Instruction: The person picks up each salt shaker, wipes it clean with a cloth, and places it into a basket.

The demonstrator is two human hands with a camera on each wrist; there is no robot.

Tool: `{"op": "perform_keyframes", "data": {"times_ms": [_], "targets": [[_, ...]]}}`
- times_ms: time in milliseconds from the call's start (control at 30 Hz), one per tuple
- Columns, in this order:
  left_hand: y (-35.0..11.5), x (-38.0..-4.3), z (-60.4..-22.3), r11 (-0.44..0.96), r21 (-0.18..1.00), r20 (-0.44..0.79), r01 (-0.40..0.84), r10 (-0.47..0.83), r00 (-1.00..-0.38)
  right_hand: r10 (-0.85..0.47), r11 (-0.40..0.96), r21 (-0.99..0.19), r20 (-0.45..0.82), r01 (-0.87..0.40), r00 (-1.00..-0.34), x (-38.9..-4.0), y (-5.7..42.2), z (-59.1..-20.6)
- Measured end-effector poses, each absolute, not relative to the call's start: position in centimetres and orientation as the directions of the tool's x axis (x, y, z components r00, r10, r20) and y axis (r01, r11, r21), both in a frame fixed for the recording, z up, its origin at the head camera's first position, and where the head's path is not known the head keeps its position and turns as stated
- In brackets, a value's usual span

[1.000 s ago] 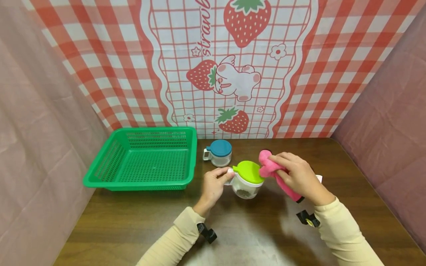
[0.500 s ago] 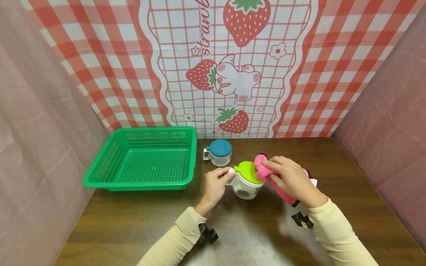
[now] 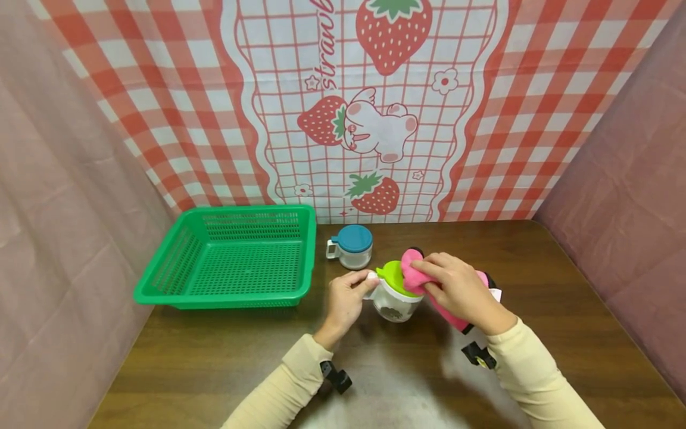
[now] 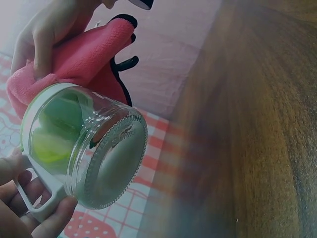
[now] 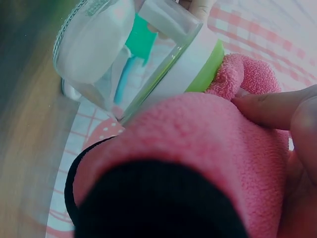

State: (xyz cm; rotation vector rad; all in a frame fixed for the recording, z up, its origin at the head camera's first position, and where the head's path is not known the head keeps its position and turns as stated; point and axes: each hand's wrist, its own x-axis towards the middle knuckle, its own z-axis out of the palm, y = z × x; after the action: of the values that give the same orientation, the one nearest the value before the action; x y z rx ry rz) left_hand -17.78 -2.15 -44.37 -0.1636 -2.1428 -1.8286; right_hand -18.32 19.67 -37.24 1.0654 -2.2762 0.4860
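My left hand [image 3: 344, 301] grips the white handle of a clear glass jar [image 3: 395, 308] with a lime-green lid [image 3: 391, 275]. The jar's ridged underside shows in the left wrist view, so it is raised off the table. In my right hand [image 3: 462, 291] is a bunched pink cloth [image 4: 79, 62] with black edging. Thumb and fingers pinch the cloth, which lies against the right part of the lid and covers some of it. The loose end of the cloth hangs below the right hand.
Behind the held jar stands a similar jar with a blue lid [image 3: 355, 239], its handle to the left. A green plastic basket [image 3: 225, 300] sits at the left of the wooden table [image 3: 236, 369]. A red checked curtain [image 3: 493, 149] closes off the back.
My right hand has moved left with the pink cloth, which now covers more of the green lid. The left hand and the jar have stayed nearly in place.
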Motion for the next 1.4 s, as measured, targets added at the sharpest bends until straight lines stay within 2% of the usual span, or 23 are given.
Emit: {"op": "perform_keyframes", "data": {"times_ms": [667, 1067, 1400], "targets": [[-1.81, -17.66, -44.48, 0.163, 0.95, 0.276, 0.265, -0.048, -0.96, -0.595, 0.626, -0.074, 0.598, -0.776, -0.537, -18.15, 18.84, -37.12], [-1.66, -17.38, -44.43, 0.179, 0.925, 0.329, 0.334, 0.056, -0.943, -0.581, 0.678, -0.102, 0.532, -0.728, -0.615, -17.98, 18.76, -36.92], [-1.46, -17.17, -44.49, 0.193, 0.906, 0.368, 0.377, 0.077, -0.926, -0.538, 0.731, -0.123, 0.501, -0.671, -0.679, -18.25, 18.93, -37.44]]}}
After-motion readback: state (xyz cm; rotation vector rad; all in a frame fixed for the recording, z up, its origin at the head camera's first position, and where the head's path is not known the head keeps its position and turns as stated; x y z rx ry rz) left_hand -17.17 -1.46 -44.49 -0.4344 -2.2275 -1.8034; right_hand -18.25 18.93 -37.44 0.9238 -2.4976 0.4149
